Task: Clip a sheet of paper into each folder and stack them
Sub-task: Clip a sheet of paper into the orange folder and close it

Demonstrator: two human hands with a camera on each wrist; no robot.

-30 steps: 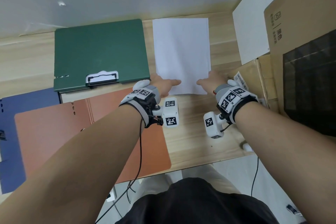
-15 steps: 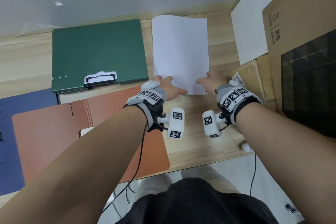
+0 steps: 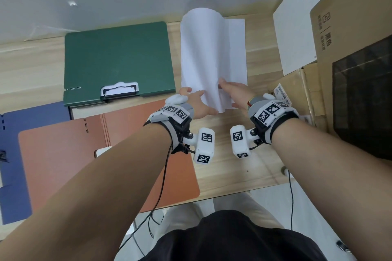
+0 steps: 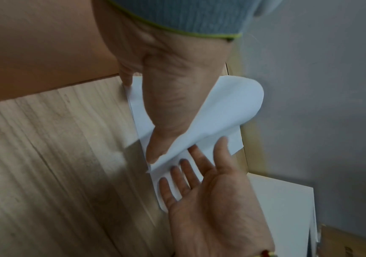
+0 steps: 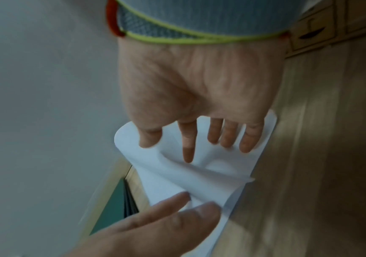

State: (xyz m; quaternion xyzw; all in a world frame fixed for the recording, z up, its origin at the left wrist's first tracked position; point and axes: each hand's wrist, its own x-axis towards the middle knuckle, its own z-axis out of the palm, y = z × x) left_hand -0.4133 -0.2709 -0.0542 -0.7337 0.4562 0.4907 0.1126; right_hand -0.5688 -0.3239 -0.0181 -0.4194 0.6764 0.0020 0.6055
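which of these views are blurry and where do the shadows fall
Head view: sharp, wide-angle bending at the edges, soft shadow behind the lifted sheet. Left wrist view: tabletop smeared, dark shadow beside the left hand. Right wrist view: blurriest, right hand and paper soft.

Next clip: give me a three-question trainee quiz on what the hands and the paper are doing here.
1. True or false: the top sheet lies flat on the paper stack.
2. Which hand lifts the top sheet? A left hand B right hand
3. Fill in: the closed folder beside the paper is ___.

Key: 1 false, it curls upward. 2 A; the right hand rests flat, fingers spread, on the stack. 3 green.
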